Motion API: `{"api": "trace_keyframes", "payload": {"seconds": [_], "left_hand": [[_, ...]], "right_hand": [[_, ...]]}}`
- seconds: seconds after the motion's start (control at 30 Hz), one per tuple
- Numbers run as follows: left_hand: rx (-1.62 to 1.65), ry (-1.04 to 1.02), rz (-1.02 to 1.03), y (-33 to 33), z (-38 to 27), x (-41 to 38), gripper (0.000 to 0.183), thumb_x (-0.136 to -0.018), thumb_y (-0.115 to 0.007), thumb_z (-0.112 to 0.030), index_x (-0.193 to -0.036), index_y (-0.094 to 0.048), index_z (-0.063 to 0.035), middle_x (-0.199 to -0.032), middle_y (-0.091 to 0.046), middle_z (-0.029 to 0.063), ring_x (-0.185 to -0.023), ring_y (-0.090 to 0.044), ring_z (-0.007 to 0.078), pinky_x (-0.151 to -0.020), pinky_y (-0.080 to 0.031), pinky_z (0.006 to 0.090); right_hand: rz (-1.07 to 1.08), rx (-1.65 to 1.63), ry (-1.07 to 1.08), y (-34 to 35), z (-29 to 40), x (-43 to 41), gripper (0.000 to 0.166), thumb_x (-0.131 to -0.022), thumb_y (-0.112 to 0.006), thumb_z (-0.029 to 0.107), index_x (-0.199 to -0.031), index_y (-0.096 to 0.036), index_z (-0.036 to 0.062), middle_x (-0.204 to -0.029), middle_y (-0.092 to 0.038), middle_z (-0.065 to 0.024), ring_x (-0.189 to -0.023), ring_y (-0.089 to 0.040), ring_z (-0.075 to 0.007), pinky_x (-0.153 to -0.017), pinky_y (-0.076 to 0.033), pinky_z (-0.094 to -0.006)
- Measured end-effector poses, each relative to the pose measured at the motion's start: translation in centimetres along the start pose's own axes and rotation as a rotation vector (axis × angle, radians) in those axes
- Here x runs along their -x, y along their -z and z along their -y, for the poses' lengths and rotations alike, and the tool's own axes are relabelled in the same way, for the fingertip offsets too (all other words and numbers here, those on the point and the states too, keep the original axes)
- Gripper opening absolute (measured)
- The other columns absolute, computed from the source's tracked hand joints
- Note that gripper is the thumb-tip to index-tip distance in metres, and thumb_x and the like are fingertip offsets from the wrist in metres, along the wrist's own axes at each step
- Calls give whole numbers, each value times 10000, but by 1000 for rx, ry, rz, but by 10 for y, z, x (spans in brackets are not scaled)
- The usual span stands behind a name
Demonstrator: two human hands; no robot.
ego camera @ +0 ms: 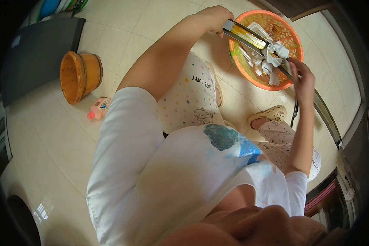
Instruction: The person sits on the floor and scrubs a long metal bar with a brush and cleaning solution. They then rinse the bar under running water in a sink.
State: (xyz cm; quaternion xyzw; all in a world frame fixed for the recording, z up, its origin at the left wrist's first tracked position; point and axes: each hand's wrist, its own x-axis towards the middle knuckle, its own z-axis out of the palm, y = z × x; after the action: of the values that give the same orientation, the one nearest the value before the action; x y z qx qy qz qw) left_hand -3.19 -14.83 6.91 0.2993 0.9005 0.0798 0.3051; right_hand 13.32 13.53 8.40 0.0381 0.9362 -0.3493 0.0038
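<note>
My left hand (217,21) grips the upper end of a long narrow metal tray (321,106) with dark edges. Glossy yellow grease (249,36) lies in its channel. My right hand (303,77) is farther along the tray, its fingertips at a wad of crumpled white tissue (276,53) on the channel. The fingers partly hide that contact. Beneath the tray stands an orange plastic wastebasket (244,78) with a perforated wall. Inside it lie crumpled paper (266,67) and a clear plastic container (258,29).
To the left, a wooden bucket (81,77) lies tipped on its side beside a pink bottle (99,108). A dark grey panel (43,58) stands behind them. My feet in beige clogs (269,115) are near the wastebasket on the tiled floor (58,129). A black cord (294,113) hangs below my right hand.
</note>
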Motion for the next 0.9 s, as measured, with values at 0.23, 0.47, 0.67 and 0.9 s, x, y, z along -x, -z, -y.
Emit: {"api": "trace_keyframes", "payload": {"seconds": [0.23,0.47,0.67,0.9], "left_hand": [[41,-18,1,-2,-8,-5,526,-625,-800,-59,-1116,-616,-90,-930,-673,116,-891,-647,268,-760,-519,372],[25,-35,47,-3,-7,-10,447,-619,-800,-58,-1035,-637,-62,-914,-673,125,-886,-646,279,-764,-516,369],[57,-39,41,-9,-5,-15,439,-628,-792,-47,-1038,-635,-59,-901,-672,123,-875,-648,272,-750,-514,361],[112,-64,8,-15,-2,-17,452,-624,-793,-41,-1046,-631,-58,-895,-671,119,-862,-650,257,-735,-511,350]], "right_hand": [[90,214,-8,-46,0,-14,252,-870,-585,226,-1017,-662,37,-896,-657,-197,-830,-630,-361,-728,-498,-420],[110,153,-48,-53,11,-20,258,-874,-548,210,-1035,-654,38,-897,-652,-206,-841,-615,-382,-746,-488,-439],[24,213,110,-70,17,-22,253,-885,-511,196,-1005,-656,27,-887,-654,-200,-830,-605,-380,-757,-481,-457],[60,341,132,-81,35,-31,202,-871,-539,202,-969,-653,67,-836,-661,-141,-832,-585,-336,-742,-486,-442]]}}
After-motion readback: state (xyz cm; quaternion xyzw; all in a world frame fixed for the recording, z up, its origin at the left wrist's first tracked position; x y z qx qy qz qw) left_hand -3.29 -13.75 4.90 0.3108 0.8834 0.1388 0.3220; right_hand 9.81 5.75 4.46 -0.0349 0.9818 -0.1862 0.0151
